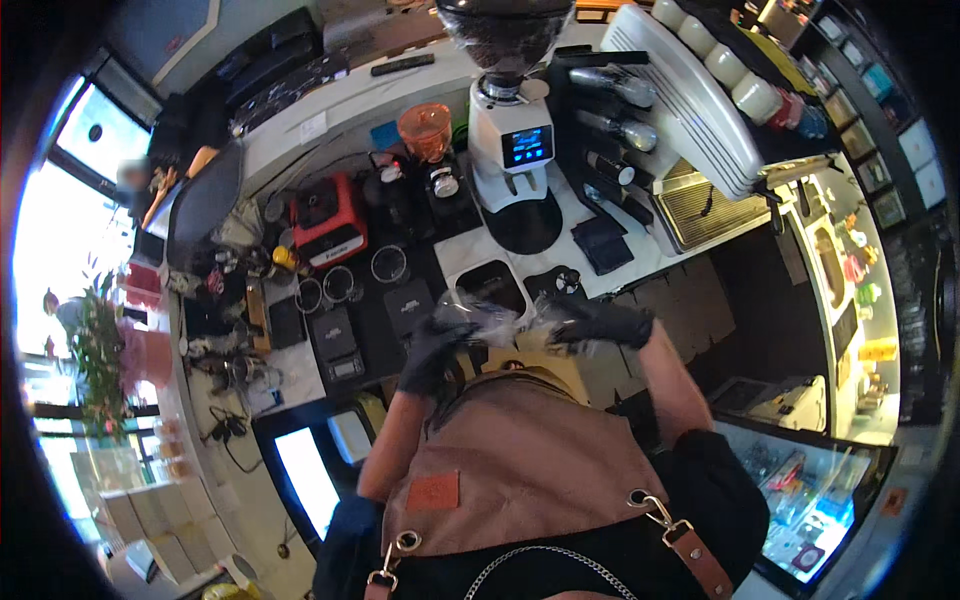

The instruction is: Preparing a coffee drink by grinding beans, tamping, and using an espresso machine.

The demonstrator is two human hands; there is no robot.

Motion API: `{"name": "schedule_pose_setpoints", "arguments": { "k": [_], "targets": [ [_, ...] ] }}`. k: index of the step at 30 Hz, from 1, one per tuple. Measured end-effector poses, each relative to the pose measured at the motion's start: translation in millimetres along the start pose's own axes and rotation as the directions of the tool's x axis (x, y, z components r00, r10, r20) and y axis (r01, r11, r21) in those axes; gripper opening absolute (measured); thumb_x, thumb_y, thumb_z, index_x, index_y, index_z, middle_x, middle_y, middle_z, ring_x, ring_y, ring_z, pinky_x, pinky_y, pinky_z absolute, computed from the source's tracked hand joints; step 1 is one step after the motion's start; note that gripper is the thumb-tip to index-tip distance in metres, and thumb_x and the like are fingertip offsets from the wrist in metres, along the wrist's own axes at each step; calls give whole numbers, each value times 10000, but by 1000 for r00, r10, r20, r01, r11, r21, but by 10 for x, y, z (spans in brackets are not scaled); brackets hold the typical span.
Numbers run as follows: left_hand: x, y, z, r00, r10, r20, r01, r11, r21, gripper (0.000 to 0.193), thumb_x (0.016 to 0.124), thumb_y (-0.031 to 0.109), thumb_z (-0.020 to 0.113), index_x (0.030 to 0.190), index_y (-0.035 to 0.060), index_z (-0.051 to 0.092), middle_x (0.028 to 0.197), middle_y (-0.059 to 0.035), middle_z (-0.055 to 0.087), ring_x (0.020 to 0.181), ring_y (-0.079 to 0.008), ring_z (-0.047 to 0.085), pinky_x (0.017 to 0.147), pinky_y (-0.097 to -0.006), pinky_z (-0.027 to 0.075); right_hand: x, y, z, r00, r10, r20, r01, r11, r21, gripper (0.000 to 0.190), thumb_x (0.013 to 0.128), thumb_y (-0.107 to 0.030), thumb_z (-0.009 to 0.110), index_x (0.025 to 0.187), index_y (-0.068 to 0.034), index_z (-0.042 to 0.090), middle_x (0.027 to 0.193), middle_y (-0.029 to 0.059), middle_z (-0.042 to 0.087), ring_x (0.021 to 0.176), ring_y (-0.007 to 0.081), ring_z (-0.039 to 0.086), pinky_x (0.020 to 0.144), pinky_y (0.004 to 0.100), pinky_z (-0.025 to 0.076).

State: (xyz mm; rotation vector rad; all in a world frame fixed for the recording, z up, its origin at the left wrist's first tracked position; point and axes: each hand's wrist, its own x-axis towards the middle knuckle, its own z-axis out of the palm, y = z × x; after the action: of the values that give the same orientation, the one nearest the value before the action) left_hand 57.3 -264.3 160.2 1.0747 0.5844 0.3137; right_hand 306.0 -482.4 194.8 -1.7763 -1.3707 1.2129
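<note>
Both my hands wear black gloves and are raised in front of my brown apron [525, 450]. My left hand [435, 356] is closed on clear crinkled plastic [491, 319]. My right hand [600, 326] grips more clear plastic just to the right; whether it is one piece or two I cannot tell. Beyond my hands a dark rectangular bin with a pale rim [491, 285] is set in the counter. To its right lies a round metal tool [568, 281] on a black mat. Behind stands a white coffee grinder [510, 142] with a lit screen and a hopper of beans.
A silver espresso machine [682, 97] stands at the back right, with folded dark cloths [604, 244] before it. A red appliance [328, 221], a small grinder with an orange hopper [425, 131], glass rings [388, 264] and black scales [334, 334] stand left. Another person is at the far left.
</note>
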Motion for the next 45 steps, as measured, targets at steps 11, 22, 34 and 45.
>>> {"name": "schedule_pose_setpoints", "arguments": {
  "k": [11, 22, 34, 45],
  "targets": [
    [-536, 21, -839, 780, 348, -520, -198, 926, 322, 224, 934, 130, 686, 1124, 11, 670, 1100, -50, 674, 1017, -146, 603, 897, -318, 491, 190, 336, -2348, 414, -24, -910, -693, 639, -333, 797, 734, -586, 747, 1319, -69, 581, 1203, 254, 620, 1143, 424, 592, 986, 482, 475],
    [-771, -83, -479, 801, 517, -302, -76, 588, 805, 269, 832, 228, 767, 1002, 24, 728, 957, -171, 729, 840, -286, 698, 792, -390, 522, 1218, 1433, -2926, 375, -527, -763, -301, 709, -638, 670, 728, -413, 806, 1244, -34, 608, 1237, 238, 624, 1156, 418, 582, 978, 495, 460],
    [-285, -20, -409, 950, 295, 106, -206, 331, 921, 312, 782, 293, 750, 1013, 86, 722, 925, -174, 702, 872, -392, 675, 770, -463, 541, 1203, -589, 699, 904, -417, -97, 420, 907, 13, 750, 767, -191, 798, 1415, -43, 450, 1382, 179, 525, 1286, 311, 520, 1096, 422, 408],
    [72, 526, -933, 790, 496, 359, -547, 306, 779, 332, 754, 179, 760, 1061, 66, 706, 1112, -150, 665, 1058, -351, 629, 910, -433, 502, 1799, -460, 998, 980, -157, -123, 113, 945, -307, 523, 744, -288, 832, 1160, -43, 631, 1082, 139, 669, 1027, 299, 651, 912, 409, 511]
  ]
}}
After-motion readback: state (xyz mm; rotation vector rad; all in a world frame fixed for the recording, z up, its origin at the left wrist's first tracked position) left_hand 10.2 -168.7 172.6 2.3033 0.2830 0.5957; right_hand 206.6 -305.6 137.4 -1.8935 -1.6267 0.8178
